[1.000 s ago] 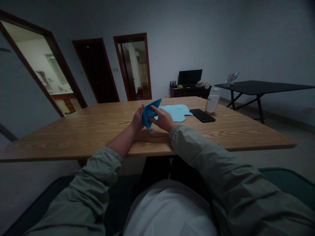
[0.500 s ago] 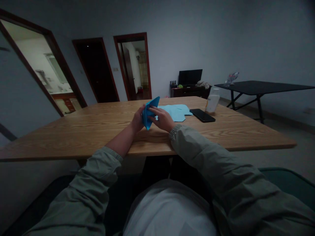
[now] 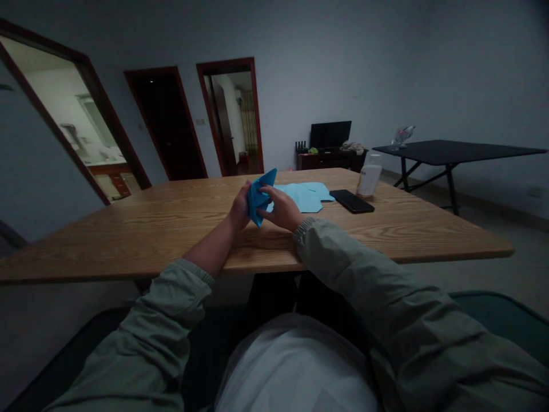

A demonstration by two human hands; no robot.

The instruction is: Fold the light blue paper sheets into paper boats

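Note:
A folded piece of blue paper [image 3: 256, 197] is held up just above the near part of the wooden table, its pointed corners sticking up and down. My left hand [image 3: 239, 208] grips it from the left side, fingers behind the paper. From the right, my right hand [image 3: 281, 208] has its fingers bent onto the inner folds, thumb low and fingertips on the paper. Just behind my right hand, pale blue paper sheets [image 3: 306, 196] lie flat on the table.
On the wooden table [image 3: 171, 229], a black phone [image 3: 352, 201] lies right of the sheets, beside a white bottle [image 3: 369, 178]. Farther back stand a monitor [image 3: 330, 135] on a dark cabinet and a black folding table [image 3: 458, 150]. Green chair edges [image 3: 501, 309] show near me.
The fingers of my right hand have shifted slightly on the folds, and the thumb sits a little lower. Both hands still hold the blue paper in nearly the same place.

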